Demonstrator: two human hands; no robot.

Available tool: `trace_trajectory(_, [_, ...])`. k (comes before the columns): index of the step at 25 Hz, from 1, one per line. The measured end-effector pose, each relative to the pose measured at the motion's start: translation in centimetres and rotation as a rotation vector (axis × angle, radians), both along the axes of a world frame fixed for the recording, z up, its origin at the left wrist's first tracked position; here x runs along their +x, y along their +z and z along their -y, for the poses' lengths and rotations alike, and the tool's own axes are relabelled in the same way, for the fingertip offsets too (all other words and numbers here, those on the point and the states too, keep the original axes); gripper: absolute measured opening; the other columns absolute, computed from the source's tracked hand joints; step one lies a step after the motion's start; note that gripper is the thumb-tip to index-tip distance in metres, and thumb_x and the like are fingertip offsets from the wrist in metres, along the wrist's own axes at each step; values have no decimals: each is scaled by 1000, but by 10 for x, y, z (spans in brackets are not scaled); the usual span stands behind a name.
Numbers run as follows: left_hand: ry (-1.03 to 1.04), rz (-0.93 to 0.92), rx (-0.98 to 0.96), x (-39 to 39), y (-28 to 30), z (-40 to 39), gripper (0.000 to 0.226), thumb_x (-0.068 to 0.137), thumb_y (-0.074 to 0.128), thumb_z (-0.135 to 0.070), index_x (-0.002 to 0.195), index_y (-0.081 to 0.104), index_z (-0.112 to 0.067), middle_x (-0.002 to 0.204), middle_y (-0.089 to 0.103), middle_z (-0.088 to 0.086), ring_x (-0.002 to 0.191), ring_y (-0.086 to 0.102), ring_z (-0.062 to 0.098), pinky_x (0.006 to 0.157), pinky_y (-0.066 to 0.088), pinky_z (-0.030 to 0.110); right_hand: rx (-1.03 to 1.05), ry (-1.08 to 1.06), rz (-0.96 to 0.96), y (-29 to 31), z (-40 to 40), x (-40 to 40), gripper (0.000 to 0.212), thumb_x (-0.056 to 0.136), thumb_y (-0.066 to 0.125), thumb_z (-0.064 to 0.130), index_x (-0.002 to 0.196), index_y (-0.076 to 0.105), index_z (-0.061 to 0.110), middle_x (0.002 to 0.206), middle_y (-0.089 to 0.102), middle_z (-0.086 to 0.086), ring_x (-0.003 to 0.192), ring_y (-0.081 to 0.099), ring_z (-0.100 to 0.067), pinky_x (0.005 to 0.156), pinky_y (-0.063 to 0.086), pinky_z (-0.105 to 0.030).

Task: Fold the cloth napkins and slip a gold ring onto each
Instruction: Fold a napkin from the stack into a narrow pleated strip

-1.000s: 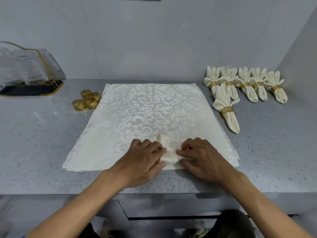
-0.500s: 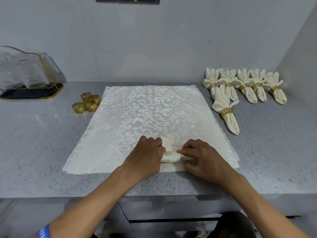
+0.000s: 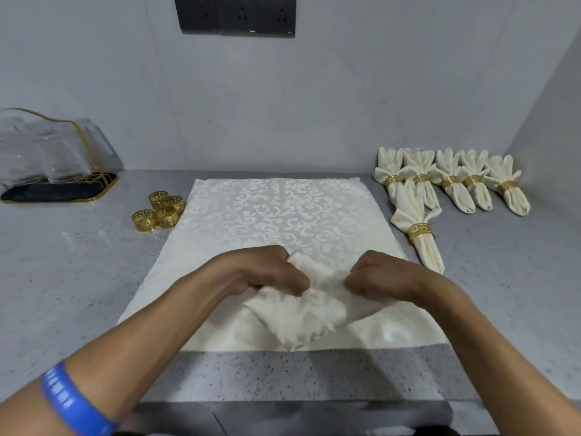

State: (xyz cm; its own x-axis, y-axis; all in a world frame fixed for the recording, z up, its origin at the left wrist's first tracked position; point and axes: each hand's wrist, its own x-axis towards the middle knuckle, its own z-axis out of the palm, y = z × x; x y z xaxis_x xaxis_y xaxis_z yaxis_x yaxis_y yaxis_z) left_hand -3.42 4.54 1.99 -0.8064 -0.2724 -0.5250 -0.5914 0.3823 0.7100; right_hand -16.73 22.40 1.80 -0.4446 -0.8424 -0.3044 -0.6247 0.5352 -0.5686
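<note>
A cream damask napkin (image 3: pixel 301 313) is lifted off the counter, bunched between both hands with its lower point hanging down. My left hand (image 3: pixel 267 272) grips its left part with curled fingers. My right hand (image 3: pixel 380 278) grips its right part the same way. Under them lies a flat stack of cream patterned napkins (image 3: pixel 283 215). Several loose gold rings (image 3: pixel 158 210) sit in a cluster left of the stack. Several folded napkins with gold rings (image 3: pixel 452 180) lie in a row at the back right, and one more ringed napkin (image 3: pixel 418 228) lies in front of them.
A clear holder with gold trim on a black base (image 3: pixel 56 165) stands at the back left. A black socket panel (image 3: pixel 239 14) is on the wall. The grey speckled counter (image 3: pixel 63 294) ends at a front edge near my forearms. A wall closes the right side.
Both hands have lifted the small folded napkin off the stack and bunched it between them; before, they pressed it flat on the stack. The view tilted upward.
</note>
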Motion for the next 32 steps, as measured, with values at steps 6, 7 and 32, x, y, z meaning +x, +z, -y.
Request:
trace_trajectory(6, [106, 125, 149, -20, -26, 12, 49, 65, 70, -9, 113, 67, 4, 92, 69, 15, 84, 64, 27, 78, 50, 36, -204, -14, -373, -61, -7, 43, 54, 106, 30, 38, 156, 16, 22, 161, 24, 4, 145, 25, -12, 112, 11, -18])
trace_trajectory(7, [109, 121, 162, -20, -26, 11, 48, 66, 70, -8, 113, 67, 4, 92, 69, 15, 84, 65, 27, 79, 51, 36, -182, -1, -394, -68, -3, 44, 54, 107, 26, 37, 157, 13, 21, 163, 21, 2, 146, 22, -12, 113, 7, -17])
trace_trajectory(32, [-316, -311, -922, 18, -110, -29, 73, 93, 2, -61, 157, -2, -26, 164, -10, -6, 149, -16, 11, 120, -9, 31, -273, 158, -603, -83, -18, 15, 44, 73, 48, 30, 110, 67, 17, 107, 61, 1, 89, 57, -20, 77, 51, -35])
